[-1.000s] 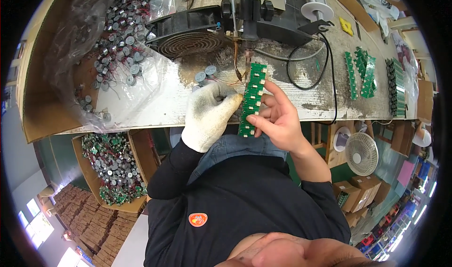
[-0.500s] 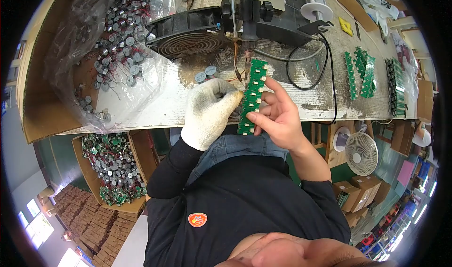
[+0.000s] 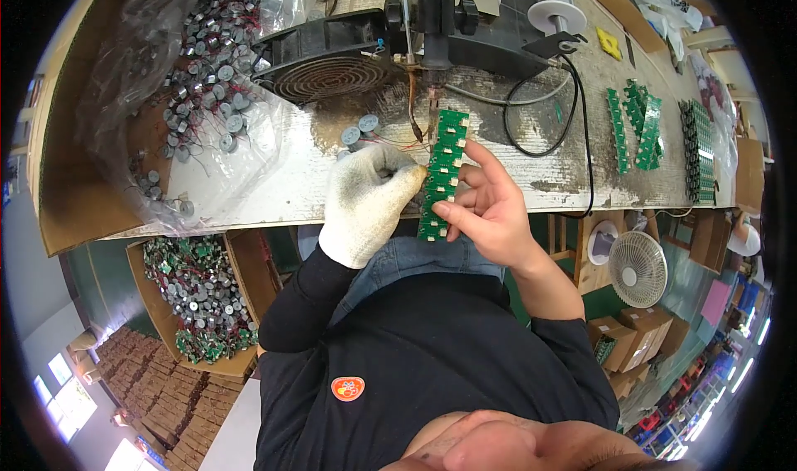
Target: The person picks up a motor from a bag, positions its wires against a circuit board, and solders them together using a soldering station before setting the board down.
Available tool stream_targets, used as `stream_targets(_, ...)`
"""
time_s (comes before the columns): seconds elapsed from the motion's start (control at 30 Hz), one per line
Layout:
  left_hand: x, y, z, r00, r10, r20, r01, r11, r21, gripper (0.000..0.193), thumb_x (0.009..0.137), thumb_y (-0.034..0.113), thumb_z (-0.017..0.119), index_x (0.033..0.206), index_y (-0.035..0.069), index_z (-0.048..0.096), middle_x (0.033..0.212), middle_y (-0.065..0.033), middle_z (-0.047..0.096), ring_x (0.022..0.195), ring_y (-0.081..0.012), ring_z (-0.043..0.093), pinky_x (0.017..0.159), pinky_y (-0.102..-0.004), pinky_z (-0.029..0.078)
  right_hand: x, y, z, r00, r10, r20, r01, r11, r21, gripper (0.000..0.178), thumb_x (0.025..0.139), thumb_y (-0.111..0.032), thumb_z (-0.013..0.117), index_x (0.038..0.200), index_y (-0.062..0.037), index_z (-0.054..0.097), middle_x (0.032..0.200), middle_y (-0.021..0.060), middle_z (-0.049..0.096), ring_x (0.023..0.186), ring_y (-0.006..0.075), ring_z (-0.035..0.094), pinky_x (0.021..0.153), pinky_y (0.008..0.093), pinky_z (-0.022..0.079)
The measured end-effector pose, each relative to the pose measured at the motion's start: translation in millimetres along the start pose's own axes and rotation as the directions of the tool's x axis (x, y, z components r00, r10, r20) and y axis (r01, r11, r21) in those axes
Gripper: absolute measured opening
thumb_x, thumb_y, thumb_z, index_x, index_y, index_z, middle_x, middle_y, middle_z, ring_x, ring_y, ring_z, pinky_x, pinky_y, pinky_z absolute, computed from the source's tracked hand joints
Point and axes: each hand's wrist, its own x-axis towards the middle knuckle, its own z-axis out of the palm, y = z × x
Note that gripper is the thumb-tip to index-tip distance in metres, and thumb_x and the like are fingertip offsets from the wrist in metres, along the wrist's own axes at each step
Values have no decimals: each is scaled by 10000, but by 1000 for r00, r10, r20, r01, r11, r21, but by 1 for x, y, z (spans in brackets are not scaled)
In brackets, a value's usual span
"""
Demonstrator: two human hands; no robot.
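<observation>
My right hand [image 3: 490,201], bare, holds a long green circuit board strip [image 3: 447,151] by its lower right side, thumb on the face and fingers behind. The strip stands nearly upright in view, with small pale parts along it. My left hand [image 3: 369,193] wears a whitish glove. Its thumb and forefinger are pinched together at the strip's left edge; what lies between them is too small to make out. Thin reddish wires [image 3: 397,145] run from grey round parts [image 3: 359,129] toward the strip. A soldering tip [image 3: 417,126] hangs just left of the strip's upper end.
Behind stand a black fan [image 3: 328,79] and a solder wire spool [image 3: 554,14]. A plastic bag [image 3: 266,151] with many wired round parts lies left. More green boards [image 3: 652,134] lie right, beyond a looped black cable [image 3: 589,164]. A full carton [image 3: 245,296] sits below left.
My hands and the strip have shifted only slightly, the strip a little downward. Another grey round part now shows partly above my gloved hand, and the reddish wires are plainer to see.
</observation>
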Motion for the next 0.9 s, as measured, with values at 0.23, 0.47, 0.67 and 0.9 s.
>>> stream_targets(0.23,-2,5,-1,998,-52,22,51,998,33,140,843,108,647,830,-32,643,724,-42,621,660,-82,558,592,-236,437,0,1,-1,1000,2,0,-2,1000,4,731,845,77,625,1452,-22,230,1098,151,575,723,124,628,534,222,527)
stream_targets(0.47,-2,-1,-2,997,-59,44,60,997,-40,124,879,110,613,896,-11,635,792,-26,625,713,-76,563,627,-218,440,-1,1,0,1000,2,10,-2,1000,11,737,844,78,627,1454,-24,228,1089,146,578,716,121,626,535,221,526)
stream_targets(0.67,0,1,1,999,-36,-6,36,997,-74,134,842,96,650,819,-35,643,707,-31,620,643,-62,526,565,-238,411,-1,1,0,1000,-3,6,3,1000,-6,736,844,80,624,1455,-27,228,1086,140,578,715,120,624,535,220,525)
stream_targets(0.9,1,5,0,999,-53,-11,52,996,-78,147,842,110,649,818,-35,648,708,-29,622,646,-62,534,569,-236,420,1,-2,2,1000,-2,11,2,1000,-2,734,845,80,621,1455,-25,226,1088,142,578,720,123,625,537,225,526)
